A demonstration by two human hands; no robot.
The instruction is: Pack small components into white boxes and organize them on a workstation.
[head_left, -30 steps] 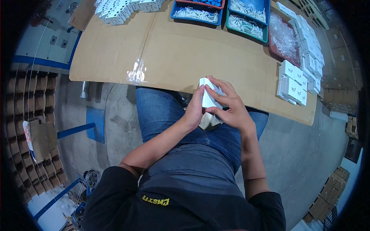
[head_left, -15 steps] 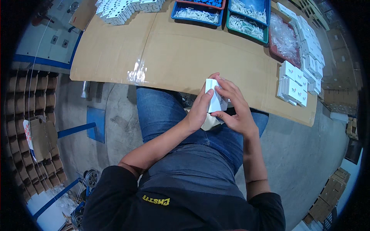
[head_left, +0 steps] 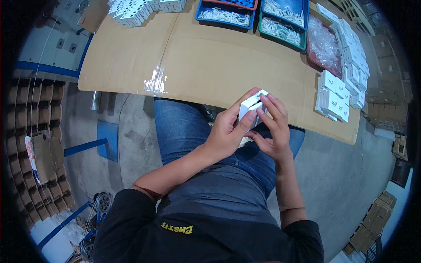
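A small white box [head_left: 247, 112] is held between both hands over my lap, just in front of the table edge. A dark gap runs along its upper end. My left hand [head_left: 228, 131] wraps its left side, thumb laid on the near face and fingers behind. The fingers of my right hand [head_left: 274, 125] are curled over the right side and the upper end, while its thumb is low near the bottom. Below the box, a cream-coloured item [head_left: 246, 141] shows partly on my lap; its kind is hidden.
Brown cardboard [head_left: 210, 65] covers the table. Toward its far side are a blue tray [head_left: 224, 17] and a green tray [head_left: 283, 35] of small white parts, plus a red bin [head_left: 323, 41] of clear plastic bags. White boxes [head_left: 335, 96] stand stacked at right, more pieces [head_left: 131, 13] at far left.
The white box has tilted and turned to the right, and a dark gap now shows at its upper end. My left hand has rolled over with it; the right fingers have moved up toward that end.
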